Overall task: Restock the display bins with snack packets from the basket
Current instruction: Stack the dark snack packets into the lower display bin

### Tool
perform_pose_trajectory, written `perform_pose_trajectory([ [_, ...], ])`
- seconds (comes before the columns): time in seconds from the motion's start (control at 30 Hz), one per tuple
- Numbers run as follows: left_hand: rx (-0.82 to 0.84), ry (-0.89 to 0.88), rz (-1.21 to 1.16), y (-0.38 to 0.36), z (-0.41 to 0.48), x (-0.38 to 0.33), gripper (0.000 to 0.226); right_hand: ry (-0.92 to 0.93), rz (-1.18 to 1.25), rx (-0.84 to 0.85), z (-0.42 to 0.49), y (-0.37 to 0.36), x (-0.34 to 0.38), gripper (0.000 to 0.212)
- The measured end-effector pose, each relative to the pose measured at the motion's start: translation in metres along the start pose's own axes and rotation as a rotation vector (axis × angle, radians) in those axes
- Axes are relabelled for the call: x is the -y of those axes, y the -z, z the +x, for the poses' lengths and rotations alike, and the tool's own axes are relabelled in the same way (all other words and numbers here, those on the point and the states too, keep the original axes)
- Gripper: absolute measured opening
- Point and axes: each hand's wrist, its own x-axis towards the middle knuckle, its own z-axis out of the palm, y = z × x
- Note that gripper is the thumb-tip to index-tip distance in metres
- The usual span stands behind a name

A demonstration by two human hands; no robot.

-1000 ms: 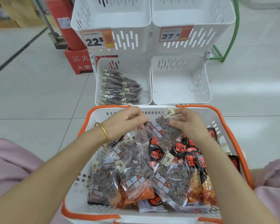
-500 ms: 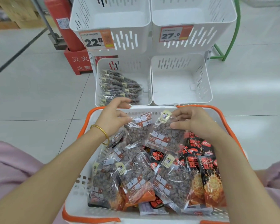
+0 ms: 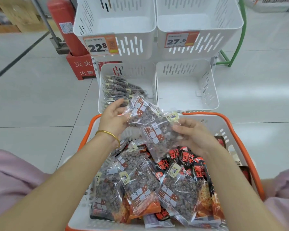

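Four white slotted display bins stand two over two: the upper left bin point(image 3: 114, 17) and upper right bin point(image 3: 200, 17), each with one price tag point(image 3: 99, 45) on its front, and below them the lower left bin point(image 3: 101, 90) and lower right bin point(image 3: 187, 90), side by side. Pale floor tiles point(image 3: 32, 97) lie open on either side. Just in front sits one white basket point(image 3: 237, 129) with an orange rim, its far edge close to the lower bins. It holds at least four clear packets point(image 3: 178, 190) of dark brown pieces over several black-and-orange packets point(image 3: 188, 155). A stack of matching packets point(image 3: 118, 87) lies in the lower left bin. Two more are lifted over the basket's far edge, overlapping: the left hand point(image 3: 113, 117) grips the farther packet point(image 3: 143, 112), which reaches over the lower left bin's front rim, and the right hand point(image 3: 193, 137) pinches the nearer packet point(image 3: 158, 139) by its side. One gold bangle point(image 3: 107, 132) circles the left wrist.
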Motion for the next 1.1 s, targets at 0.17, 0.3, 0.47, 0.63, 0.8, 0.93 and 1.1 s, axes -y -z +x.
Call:
perform_pose_trajectory([
  [0.17, 0.029, 0.088, -0.271, -0.006, -0.008, 0.003, 0.059, -0.135, 0.437, 0.088, 0.004, -0.026, -0.023, 0.012],
  [0.3, 0.107, 0.168, -0.383, -0.009, -0.012, 0.006, 0.054, -0.068, 0.504, 0.053, 0.006, -0.032, -0.025, 0.014],
  [0.47, 0.208, 0.281, -0.199, -0.007, -0.015, -0.003, 0.041, 0.037, 0.35, -0.04, 0.007, -0.021, -0.023, 0.016],
  [0.63, 0.317, 0.058, 0.419, -0.013, -0.023, 0.004, 0.104, 0.185, -0.031, -0.183, 0.008, -0.03, -0.017, 0.011],
  [0.8, 0.231, -0.021, 0.434, -0.012, -0.016, 0.018, 0.094, 0.296, -0.16, -0.254, 0.013, -0.046, -0.022, 0.011],
  [0.93, 0.213, -0.022, 0.259, -0.008, -0.003, 0.022, 0.074, 0.342, -0.17, -0.237, 0.022, -0.053, -0.019, 0.014],
  [1.1, 0.218, -0.042, 0.14, -0.006, 0.024, 0.027, 0.081, 0.226, -0.142, -0.193, 0.04, -0.047, -0.004, 0.049],
])
